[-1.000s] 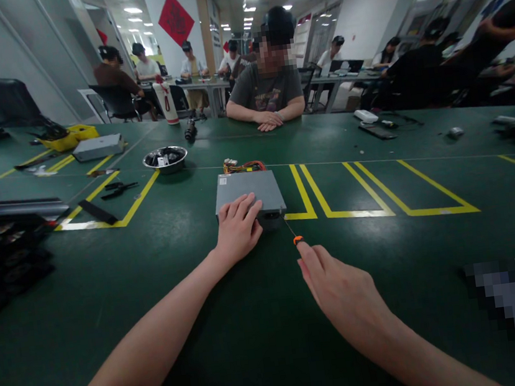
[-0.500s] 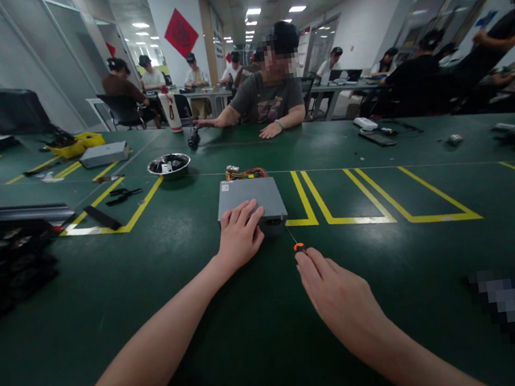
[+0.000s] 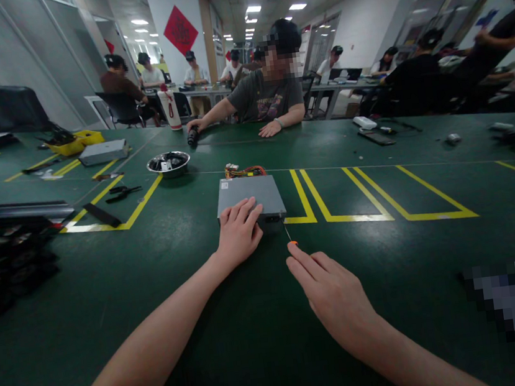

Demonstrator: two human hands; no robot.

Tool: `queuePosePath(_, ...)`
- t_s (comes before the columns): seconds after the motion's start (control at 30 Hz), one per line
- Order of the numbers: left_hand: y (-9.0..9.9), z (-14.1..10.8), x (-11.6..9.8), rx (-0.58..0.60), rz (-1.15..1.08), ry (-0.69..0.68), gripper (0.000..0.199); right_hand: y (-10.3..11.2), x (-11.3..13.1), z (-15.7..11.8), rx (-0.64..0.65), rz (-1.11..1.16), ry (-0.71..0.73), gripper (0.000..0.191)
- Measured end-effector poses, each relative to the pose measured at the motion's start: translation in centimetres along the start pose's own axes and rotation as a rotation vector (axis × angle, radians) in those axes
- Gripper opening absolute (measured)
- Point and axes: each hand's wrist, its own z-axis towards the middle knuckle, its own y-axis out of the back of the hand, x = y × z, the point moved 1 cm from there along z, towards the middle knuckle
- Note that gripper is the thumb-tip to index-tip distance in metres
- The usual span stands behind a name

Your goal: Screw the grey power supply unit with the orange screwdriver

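A grey metal computer power supply unit [image 3: 251, 195] lies flat on the green table, its bundle of coloured cables [image 3: 243, 171] coming out at the far side. My left hand [image 3: 238, 230] holds the unit at its near edge, fingers across the top and thumb down by the near face. In my right hand [image 3: 330, 290] is a screwdriver [image 3: 287, 233], gripped by a mostly hidden handle with a bit of orange showing. Its thin shaft points up to the unit's near right corner; whether the tip sits in a screw is too small to tell.
A steel bowl [image 3: 168, 164] of small parts stands beyond to the left. Black metal parts [image 3: 13, 267] crowd the left side. Yellow tape [image 3: 359, 219] marks the table at right. Across the table, a person's hand [image 3: 196, 125] rests on a dark cylindrical object [image 3: 192, 136].
My right hand has shifted slightly left and its fingers have moved on the handle, covering more of the orange. My left hand and the power supply unit stay put.
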Motion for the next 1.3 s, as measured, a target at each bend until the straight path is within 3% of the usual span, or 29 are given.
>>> queuePosePath(0.13, -0.1, 0.0, 0.1, 0.002, 0.001, -0.002, 0.036, -0.1, -0.1, 0.3, -0.019, 0.021, -0.066, 0.027)
queuePosePath(0.23, -0.3, 0.0, 0.2, 0.002, -0.002, -0.003, 0.037, 0.2, -0.4, 0.4, -0.041, -0.005, -0.163, 0.040)
queuePosePath(0.3, -0.4, 0.0, 0.2, 0.002, -0.005, -0.003, 0.037, 0.3, -0.6, 0.3, -0.015, -0.016, -0.198, 0.031)
queuePosePath(0.4, -0.4, -0.1, 0.3, 0.005, -0.009, -0.002, 0.036, 0.2, -0.4, 0.1, 0.040, -0.032, -0.113, 0.019)
queuePosePath(0.53, -0.3, -0.1, 0.2, 0.007, -0.008, -0.003, 0.037, 0.2, -0.1, 0.0, 0.109, -0.077, -0.019, 0.033)
queuePosePath(0.67, -0.2, 0.0, 0.1, 0.003, -0.004, -0.005, 0.036, 0.7, -0.5, 0.2, 0.127, -0.039, -0.092, 0.024)
queuePosePath(0.8, -0.1, 0.0, 0.1, 0.003, -0.001, -0.004, 0.036, 1.2, -1.2, 0.4, 0.129, -0.009, -0.264, 0.042)
queuePosePath(0.87, -0.2, 0.0, 0.1, 0.005, -0.007, -0.004, 0.036, 1.2, -1.5, 0.4, 0.150, -0.030, -0.298, 0.034)
queuePosePath(1.0, -0.2, 0.0, 0.2, 0.011, -0.016, -0.002, 0.036, 0.9, -1.3, 0.1, 0.124, -0.114, -0.151, 0.016)
queuePosePath(1.13, -0.2, 0.0, 0.2, 0.015, -0.018, 0.001, 0.036, 0.4, -0.2, -0.2, 0.107, -0.156, -0.036, 0.031)
queuePosePath(1.3, -0.1, 0.0, 0.2, 0.007, -0.017, -0.002, 0.036, -0.6, 0.7, -0.2, 0.097, -0.112, 0.005, 0.032)
